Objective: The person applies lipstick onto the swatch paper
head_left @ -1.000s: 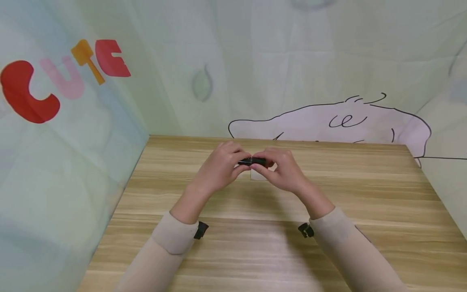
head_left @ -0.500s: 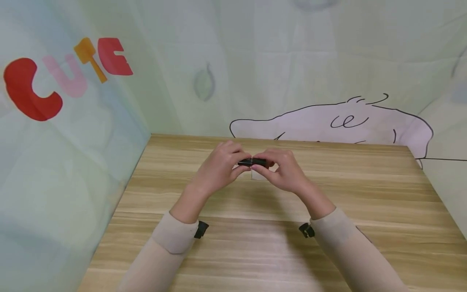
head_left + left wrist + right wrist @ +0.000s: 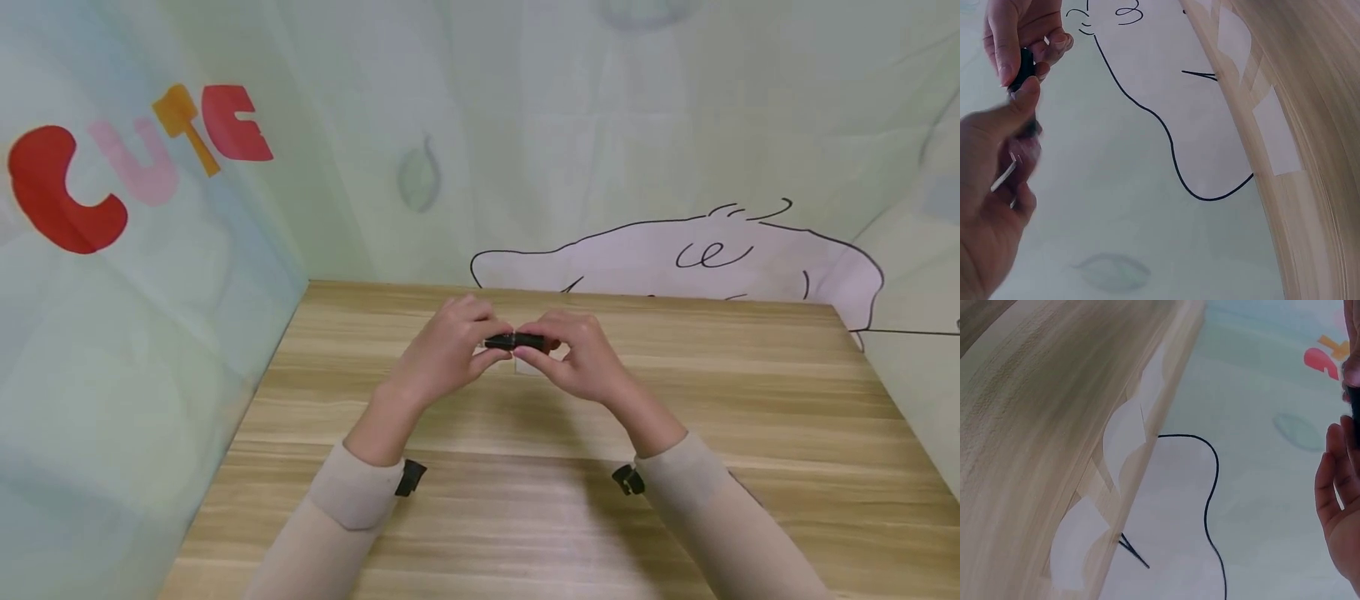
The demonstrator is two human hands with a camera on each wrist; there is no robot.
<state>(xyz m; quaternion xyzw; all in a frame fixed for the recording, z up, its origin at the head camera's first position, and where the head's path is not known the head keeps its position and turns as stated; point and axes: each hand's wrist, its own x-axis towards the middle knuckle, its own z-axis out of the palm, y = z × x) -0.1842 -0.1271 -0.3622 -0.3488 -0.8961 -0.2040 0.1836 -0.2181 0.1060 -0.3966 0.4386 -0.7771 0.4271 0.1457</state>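
Both hands meet over the far middle of the table, holding a short, slim black object (image 3: 498, 342) like a capped pen, lying level between them. My left hand (image 3: 442, 350) pinches its left half between thumb and fingers. The right half sits in the pinch of my right hand (image 3: 581, 357), with the fingertips of both hands nearly meeting at its middle. In the left wrist view, a thin silvery strip (image 3: 1004, 176) shows beside the left fingers, and the black end (image 3: 1024, 67) shows under the right thumb. The right wrist view catches only part of the grip at its edge.
A white piece of paper (image 3: 528, 367) lies on the wooden table (image 3: 510, 517) beneath the hands. Several white paper pieces (image 3: 1079, 544) show along the table's far edge in the wrist views. A printed cloth backdrop (image 3: 525, 167) stands behind and to the left.
Both hands keep their pinch on the black pen-like object, almost still. The whole scene sits slightly lower in the head view than half a second ago.
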